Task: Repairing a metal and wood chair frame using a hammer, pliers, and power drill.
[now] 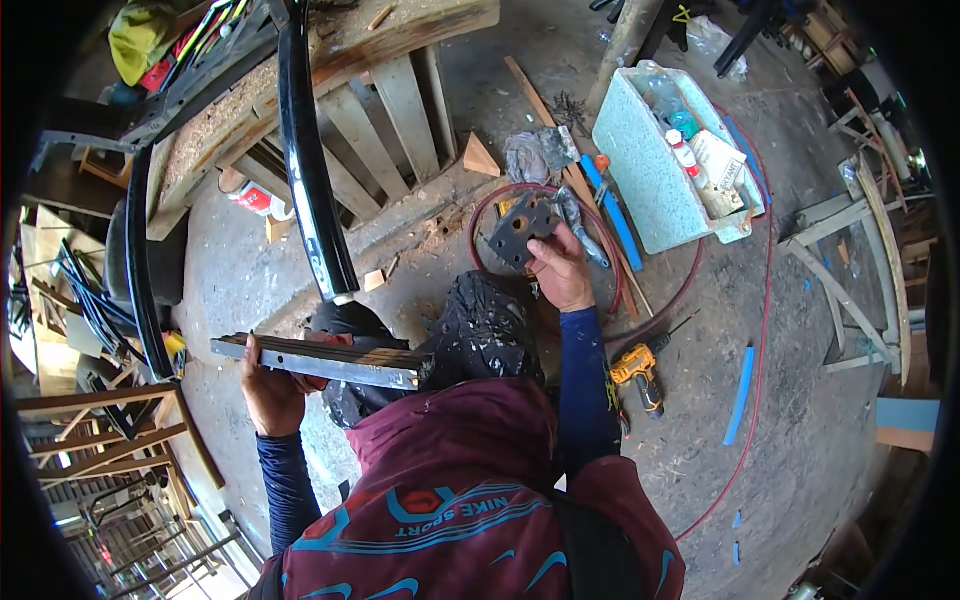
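My left hand point(273, 392) is closed round one end of a long straight bar point(340, 366), which lies across above my lap. Its side face is grey with small holes, and its upper face looks brown and ridged. Between the thumb and fingers of my right hand point(563, 270) is a dark flat plate point(515, 240) with several round holes, tilted and raised off the floor. The fingers behind the plate are partly hidden. Below and right of that hand, a yellow cordless drill point(640, 372) with a long bit lies on the floor.
A speckled box point(650, 165) holding bottles stands at the upper right. Red hose point(765, 330) curls over the floor near blue strips point(740, 395). A wooden bench point(400, 45) and a black curved metal post point(305, 150) stand ahead on the left. A paint bucket point(252, 195) sits beside the bench.
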Tool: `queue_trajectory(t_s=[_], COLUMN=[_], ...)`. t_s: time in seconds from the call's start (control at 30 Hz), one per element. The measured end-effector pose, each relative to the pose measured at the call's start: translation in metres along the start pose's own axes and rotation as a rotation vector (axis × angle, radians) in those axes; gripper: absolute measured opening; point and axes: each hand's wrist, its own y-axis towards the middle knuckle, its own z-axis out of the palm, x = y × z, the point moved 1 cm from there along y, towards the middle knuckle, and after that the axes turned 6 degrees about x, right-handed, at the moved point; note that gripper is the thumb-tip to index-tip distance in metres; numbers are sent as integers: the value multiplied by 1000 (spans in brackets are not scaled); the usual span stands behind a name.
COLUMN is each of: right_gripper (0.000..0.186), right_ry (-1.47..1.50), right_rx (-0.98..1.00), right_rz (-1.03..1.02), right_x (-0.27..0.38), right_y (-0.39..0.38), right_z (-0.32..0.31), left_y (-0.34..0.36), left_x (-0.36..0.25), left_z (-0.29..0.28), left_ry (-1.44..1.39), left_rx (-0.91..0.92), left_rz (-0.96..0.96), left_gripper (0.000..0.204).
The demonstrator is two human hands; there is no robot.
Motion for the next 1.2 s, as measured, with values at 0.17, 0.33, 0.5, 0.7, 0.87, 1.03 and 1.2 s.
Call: queue_trajectory(t_s=[0.17,0.33,0.5,0.7,0.87,1.03,1.2], right_gripper=[32,40,41,27,25,24,28], right_ry=[32,549,658,408,285,202,45], right_rx=[-120,51,74,-153,-11,10,80], right_rz=[-35,88,191,264,286,369,572], right_x=[-11,-25,-31,-57,-59,-85,-137], right_y=[5,-1,-8,-14,1,6,5], right_z=[-5,0,24,23,53,89,125], left_y=[-8,-5,5,-8,-6,-19,-32], left_x=[16,17,13,30,50,56,64], left_z=[6,9,-7,-49,-92,-151,-165], left_ry=[-100,-37,190,309,137,44,114], left_rx=[-116,-118,53,-7,90,-7,-25], left_rz=[31,-24,-189,-258,-90,-83,-181], left_gripper=[61,61,60,45,62,66,70])
